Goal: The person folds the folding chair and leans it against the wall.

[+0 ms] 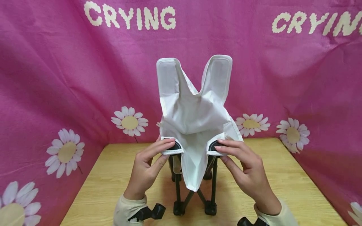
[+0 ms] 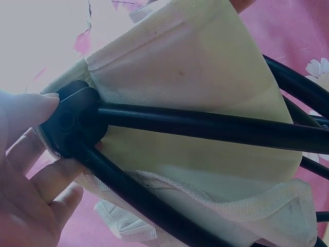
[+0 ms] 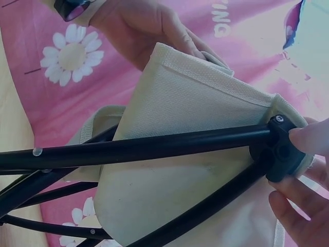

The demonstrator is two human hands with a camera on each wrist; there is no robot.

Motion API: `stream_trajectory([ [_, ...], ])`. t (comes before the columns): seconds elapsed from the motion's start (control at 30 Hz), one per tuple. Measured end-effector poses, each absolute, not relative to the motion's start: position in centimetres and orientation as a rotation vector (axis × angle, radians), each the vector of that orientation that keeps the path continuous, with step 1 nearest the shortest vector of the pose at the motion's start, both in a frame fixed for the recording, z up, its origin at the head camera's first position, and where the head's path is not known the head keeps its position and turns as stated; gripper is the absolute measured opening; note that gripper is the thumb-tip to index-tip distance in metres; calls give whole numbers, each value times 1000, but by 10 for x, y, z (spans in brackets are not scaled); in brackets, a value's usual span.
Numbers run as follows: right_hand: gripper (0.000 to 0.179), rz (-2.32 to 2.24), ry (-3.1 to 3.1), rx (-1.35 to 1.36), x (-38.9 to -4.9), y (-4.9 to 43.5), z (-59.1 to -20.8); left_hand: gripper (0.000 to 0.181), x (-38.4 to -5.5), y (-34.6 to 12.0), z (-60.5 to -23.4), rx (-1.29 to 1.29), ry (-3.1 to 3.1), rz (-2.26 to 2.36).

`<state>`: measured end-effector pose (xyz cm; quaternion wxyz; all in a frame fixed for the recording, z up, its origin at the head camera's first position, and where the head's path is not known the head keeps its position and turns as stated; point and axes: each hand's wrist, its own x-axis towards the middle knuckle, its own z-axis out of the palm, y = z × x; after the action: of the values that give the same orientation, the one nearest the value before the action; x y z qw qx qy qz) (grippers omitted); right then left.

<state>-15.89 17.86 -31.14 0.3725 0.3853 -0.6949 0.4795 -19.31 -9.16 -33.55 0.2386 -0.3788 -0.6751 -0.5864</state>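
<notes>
A small folding chair with a white fabric seat [image 1: 195,121] and black tube legs [image 1: 214,183] stands on the table. Two fabric flaps rise at its back, and a pointed part hangs down in front. My left hand [image 1: 145,168] pinches the left front corner, thumb below and fingers on top. Close up in the left wrist view, the thumb lies on a black plastic joint [image 2: 72,118] where two tubes meet. My right hand [image 1: 249,166] pinches the right front corner the same way, its thumb at another black joint [image 3: 281,149]. Fabric partly hides the rear legs.
The wooden table [image 1: 288,188] carries the chair. A pink curtain [image 1: 243,69] with white daisies and lettering hangs behind and along both sides. Black wrist mounts [image 1: 147,213] sit on both sleeves, close to the table.
</notes>
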Motion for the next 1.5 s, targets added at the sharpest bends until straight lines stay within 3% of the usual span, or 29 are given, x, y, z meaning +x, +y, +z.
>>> stream_trajectory([
  [1.5,22,1214,-1701,1007,-162,172,-313,40,-196,-84,-334,-1086,-1792,-1548],
])
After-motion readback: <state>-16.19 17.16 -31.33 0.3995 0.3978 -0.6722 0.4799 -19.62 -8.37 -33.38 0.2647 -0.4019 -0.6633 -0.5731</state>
